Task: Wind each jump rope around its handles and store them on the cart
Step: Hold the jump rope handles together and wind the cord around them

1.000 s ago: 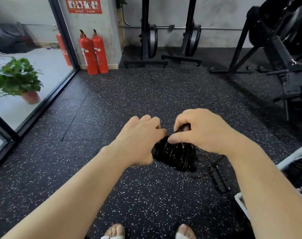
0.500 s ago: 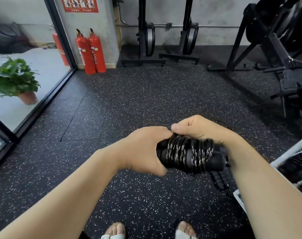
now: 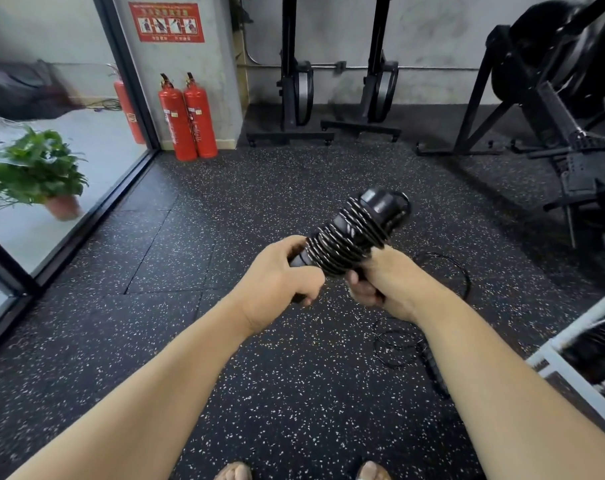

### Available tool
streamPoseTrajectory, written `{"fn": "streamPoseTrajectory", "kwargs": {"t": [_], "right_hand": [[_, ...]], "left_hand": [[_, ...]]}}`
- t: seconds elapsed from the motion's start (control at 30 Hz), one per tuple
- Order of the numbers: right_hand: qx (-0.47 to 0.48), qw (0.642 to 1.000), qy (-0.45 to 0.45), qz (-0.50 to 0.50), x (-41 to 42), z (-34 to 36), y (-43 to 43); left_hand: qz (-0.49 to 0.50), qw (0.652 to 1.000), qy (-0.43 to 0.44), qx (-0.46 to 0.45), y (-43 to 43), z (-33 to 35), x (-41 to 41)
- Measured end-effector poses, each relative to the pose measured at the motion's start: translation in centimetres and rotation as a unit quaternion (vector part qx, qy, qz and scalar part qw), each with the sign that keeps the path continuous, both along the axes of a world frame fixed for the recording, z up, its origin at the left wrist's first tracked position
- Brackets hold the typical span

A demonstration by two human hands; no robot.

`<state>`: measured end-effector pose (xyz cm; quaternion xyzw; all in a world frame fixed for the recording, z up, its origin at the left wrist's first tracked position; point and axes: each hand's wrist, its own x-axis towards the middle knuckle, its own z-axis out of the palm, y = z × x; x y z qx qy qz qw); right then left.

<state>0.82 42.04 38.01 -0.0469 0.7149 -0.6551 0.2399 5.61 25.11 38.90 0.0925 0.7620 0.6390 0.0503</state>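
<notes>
The wound jump rope (image 3: 349,237) is held up in front of the body, above the floor (image 3: 225,237), and is tilted so that its far end points up and to the right. The two handles are kept side by side. The thin cord is wrapped round them in many tight rings, so they are tied into one bundle.

The near end of the bundle is gripped by the left hand (image 3: 280,278), with the fingers curled tight round it. This is likely done so the handles cannot slip apart. The middle is held from below by the right hand (image 3: 380,282), whose fingers (image 3: 360,289) are curled against the rings, likely so the rings are kept from coming loose. A small loop of cord is seen at the far end; whether it is tucked in cannot be told.

A second jump rope (image 3: 432,370) is left lying loose on the floor, beside the right arm, not yet wound. The cart (image 3: 545,362) is seen only at the right edge, near that loose rope. The bundle is not yet on it, though it looks almost ready to be stored.
</notes>
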Motion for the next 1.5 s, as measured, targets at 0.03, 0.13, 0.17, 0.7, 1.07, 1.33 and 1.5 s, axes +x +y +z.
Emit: {"fn": "streamPoseTrajectory", "kwargs": {"t": [0.03,0.13,0.17,0.7,1.07,1.33,1.5], "right_hand": [[0.007,1.0,0.002,-0.018,0.1,0.2,-0.4],[0.002,0.999,-0.021,-0.043,0.5,0.7,-1.1],[-0.01,0.998,-0.035,-0.058,0.6,0.9,-1.3],[0.064,0.948,0.288,-0.12,4.1,1.9,-0.5],[0.315,0.675,0.663,-0.069,4.3,0.9,-1.8],[0.325,0.651,0.683,-0.064,4.0,1.0,-2.5],[0.309,0.659,0.679,-0.09,3.8,1.2,-2.5]], "left_hand": [[0.011,0.999,-0.012,0.039,0.1,-0.1,-0.1],[0.031,0.992,-0.034,0.121,0.3,-0.1,-0.4],[0.039,0.99,-0.035,0.135,0.3,0.0,-0.4],[0.039,0.907,-0.239,0.343,0.3,1.2,-0.6],[0.073,0.913,-0.229,0.33,0.3,1.6,-0.5],[0.109,0.96,-0.16,0.203,0.2,1.1,0.2],[0.09,0.974,-0.138,0.153,0.0,1.1,0.1]]}}
